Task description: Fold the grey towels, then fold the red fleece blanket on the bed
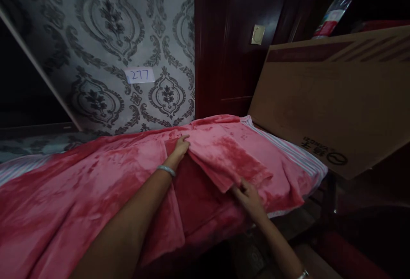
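A pink plush cloth (221,142) with a soft pile lies spread over a long surface with a striped cover. My left hand (182,144), a pale bangle on its wrist, is closed on the cloth's fold near the middle, with the index finger partly stretched out. The right hand (248,196) pinches the near corner of the same flap, its thumb and fingers closed on the edge. Between my hands the flap's edge runs slantwise. Left of it, a darker red layer (198,189) shows. I cannot tell what kind of article the cloth is.
A blue and white striped cover (288,149) shows along the right end. Behind stands a large cardboard box (329,95) with a plastic bottle (335,12) above it. Patterned wallpaper bears a paper label "277" (140,75). A dark red door (233,57) adjoins it; a dark screen (25,78) is left.
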The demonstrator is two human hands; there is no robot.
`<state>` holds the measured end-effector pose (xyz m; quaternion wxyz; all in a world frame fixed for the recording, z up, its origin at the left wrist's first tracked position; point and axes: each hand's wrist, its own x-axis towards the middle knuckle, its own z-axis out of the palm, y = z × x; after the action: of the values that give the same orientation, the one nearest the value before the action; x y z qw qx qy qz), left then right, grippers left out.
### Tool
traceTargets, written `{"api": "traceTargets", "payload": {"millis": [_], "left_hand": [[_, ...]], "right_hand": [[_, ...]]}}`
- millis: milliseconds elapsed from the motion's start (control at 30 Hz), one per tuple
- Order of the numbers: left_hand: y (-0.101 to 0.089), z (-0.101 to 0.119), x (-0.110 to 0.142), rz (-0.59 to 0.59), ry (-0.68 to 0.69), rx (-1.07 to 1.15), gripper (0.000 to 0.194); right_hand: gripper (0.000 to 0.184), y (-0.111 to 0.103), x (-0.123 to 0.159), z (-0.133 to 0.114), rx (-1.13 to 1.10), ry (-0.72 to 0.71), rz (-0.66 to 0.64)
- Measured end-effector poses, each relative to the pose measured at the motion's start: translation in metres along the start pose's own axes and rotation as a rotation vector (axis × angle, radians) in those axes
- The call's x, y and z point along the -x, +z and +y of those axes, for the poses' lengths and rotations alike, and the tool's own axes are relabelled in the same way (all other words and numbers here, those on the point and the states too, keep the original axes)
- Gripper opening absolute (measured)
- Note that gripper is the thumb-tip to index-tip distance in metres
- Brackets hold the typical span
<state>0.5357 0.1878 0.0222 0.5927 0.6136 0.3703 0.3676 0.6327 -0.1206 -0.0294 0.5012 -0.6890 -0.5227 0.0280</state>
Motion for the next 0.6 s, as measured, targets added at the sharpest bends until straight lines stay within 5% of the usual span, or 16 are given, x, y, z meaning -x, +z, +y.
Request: {"api": "traceTargets", "payload": {"millis": [100, 200, 600], "left_hand": [[-0.007, -0.006, 0.004, 0.009, 0.003, -0.003, 0.061], [-0.01, -0.011, 0.005, 0.016, -0.005, 0.018, 0.06], [-0.012, -0.012, -0.004, 0.158, 0.074, 0.025, 0.055]], "right_hand": [[0.044, 0.005, 0.008, -0.004, 0.136, -0.182, -0.15], [0.057, 0.008, 0.014, -0.011, 0.253, -0.205, -0.232], [0.041, 0.007, 0.016, -0.007, 0.052, -0.217, -0.167]]}}
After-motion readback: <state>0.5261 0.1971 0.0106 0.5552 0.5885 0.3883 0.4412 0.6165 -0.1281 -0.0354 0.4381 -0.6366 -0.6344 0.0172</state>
